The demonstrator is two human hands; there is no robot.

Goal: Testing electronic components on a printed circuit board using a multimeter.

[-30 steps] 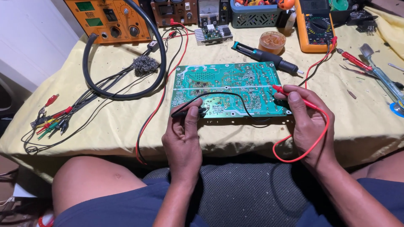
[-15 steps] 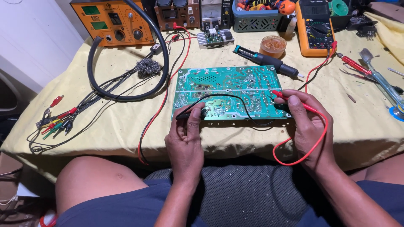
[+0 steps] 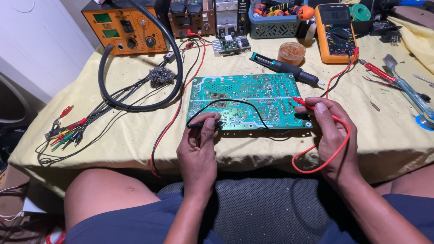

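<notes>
Left hand: the left hand (image 3: 197, 151) is closed in a pinch on a slim black test probe (image 3: 204, 124), thumb and fingers wrapped tight around its shaft.
Black probe position: lying low along the near left edge of the board, its black lead arching over the board.
Right hand: the right hand (image 3: 332, 135) is closed around a slim red test probe (image 3: 304, 102), held between thumb and forefinger.
Red probe position: tip resting on the board's right half; its red lead loops below the wrist.
Board: a green rectangular printed circuit board (image 3: 248, 97), solder side up, lies flat on the yellow cloth-covered table (image 3: 113, 135), directly ahead of both hands.
Surroundings: an orange-cased digital multimeter (image 3: 335, 31) stands beyond the board, a black-handled soldering iron (image 3: 285, 72) lies just behind it, and an orange bench station (image 3: 124, 29) sits at the far left.
</notes>
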